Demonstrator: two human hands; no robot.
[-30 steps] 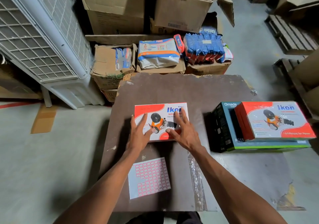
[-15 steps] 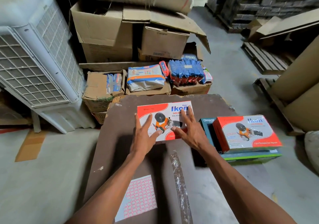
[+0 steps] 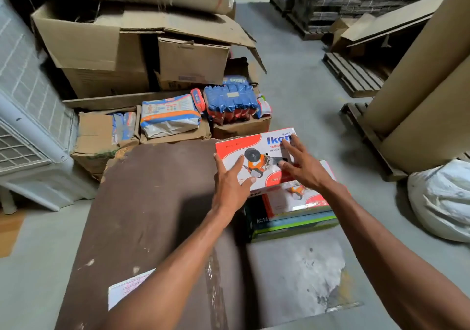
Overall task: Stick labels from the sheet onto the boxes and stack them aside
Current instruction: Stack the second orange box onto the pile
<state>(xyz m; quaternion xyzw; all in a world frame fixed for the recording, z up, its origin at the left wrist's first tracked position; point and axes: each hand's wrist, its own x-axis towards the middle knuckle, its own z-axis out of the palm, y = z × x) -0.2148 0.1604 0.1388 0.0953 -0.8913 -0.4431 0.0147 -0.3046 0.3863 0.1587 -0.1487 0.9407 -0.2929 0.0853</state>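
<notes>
While over stack [image 3: 292, 218], box [image 3: 254, 156] btwn both hands.

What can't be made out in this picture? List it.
- Label sheet: head view, mostly covered by the left forearm.
- Second red box in the stack: head view, top hidden by the carried box and right hand.
- Any label stuck on the carried box: too small, partly under left hand.
</notes>
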